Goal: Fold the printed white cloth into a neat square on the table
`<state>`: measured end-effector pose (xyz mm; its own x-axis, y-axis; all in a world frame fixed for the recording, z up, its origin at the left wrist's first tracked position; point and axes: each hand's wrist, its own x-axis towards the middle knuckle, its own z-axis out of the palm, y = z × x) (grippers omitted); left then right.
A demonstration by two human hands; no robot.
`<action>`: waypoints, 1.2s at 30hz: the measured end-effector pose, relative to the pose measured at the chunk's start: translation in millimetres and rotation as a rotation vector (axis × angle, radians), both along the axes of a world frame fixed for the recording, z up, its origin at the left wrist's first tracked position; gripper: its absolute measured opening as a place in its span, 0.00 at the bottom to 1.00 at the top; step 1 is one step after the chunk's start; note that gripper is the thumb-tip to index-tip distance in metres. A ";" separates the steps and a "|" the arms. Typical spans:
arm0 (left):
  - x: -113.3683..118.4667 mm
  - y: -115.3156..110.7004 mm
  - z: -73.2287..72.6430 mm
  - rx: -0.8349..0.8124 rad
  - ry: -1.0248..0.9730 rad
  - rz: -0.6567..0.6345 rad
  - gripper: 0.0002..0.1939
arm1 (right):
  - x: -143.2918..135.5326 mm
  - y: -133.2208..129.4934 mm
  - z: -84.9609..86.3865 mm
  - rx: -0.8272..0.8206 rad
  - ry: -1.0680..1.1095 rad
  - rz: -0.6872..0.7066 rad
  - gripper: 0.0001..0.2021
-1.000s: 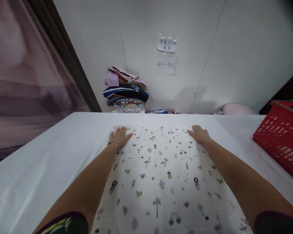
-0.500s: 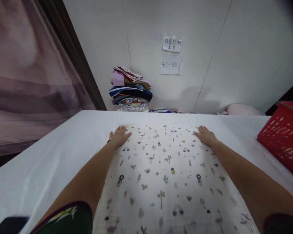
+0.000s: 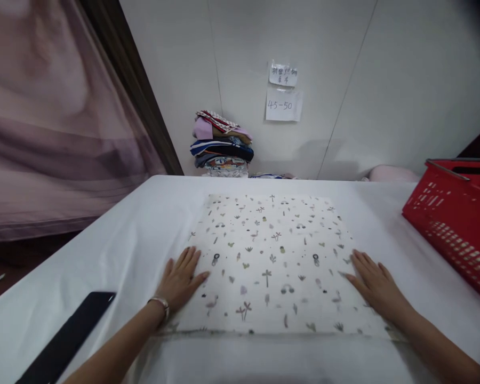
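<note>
A white cloth (image 3: pixel 272 266) printed with small palms, flamingos and cacti lies spread on the white-covered table (image 3: pixel 128 240). Its near edge runs straight across, just short of the table's front. My left hand (image 3: pixel 181 280) rests flat on the cloth's left edge, fingers stretched out and a bracelet at the wrist. On the opposite edge my right hand (image 3: pixel 378 285) lies with its fingers extended, touching the cloth. Neither hand grips anything.
A black flat object (image 3: pixel 68 336), like a phone, lies at the left. The red basket (image 3: pixel 452 224) stands at the right. Behind the table are a stack of folded fabrics (image 3: pixel 224 146) and a wall with paper signs (image 3: pixel 284 105). A pinkish curtain (image 3: pixel 64 149) hangs left.
Both hands have moved back from the far corners to the cloth's sides, nearer to me. The cloth's near edge and more of the basket and the black object now show.
</note>
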<state>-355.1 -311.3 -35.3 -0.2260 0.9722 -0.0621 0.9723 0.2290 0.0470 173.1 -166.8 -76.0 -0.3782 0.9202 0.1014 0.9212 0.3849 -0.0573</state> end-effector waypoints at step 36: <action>31.8 -100.5 37.0 -0.023 -0.255 0.603 0.26 | 36.8 -72.6 42.9 -0.211 0.014 -0.330 0.35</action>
<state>-323.3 -411.7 1.7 -0.7066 0.6772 -0.2051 0.6319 0.7344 0.2478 209.9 -239.3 -33.1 -0.0585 0.9933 -0.0998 0.9920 0.0466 -0.1174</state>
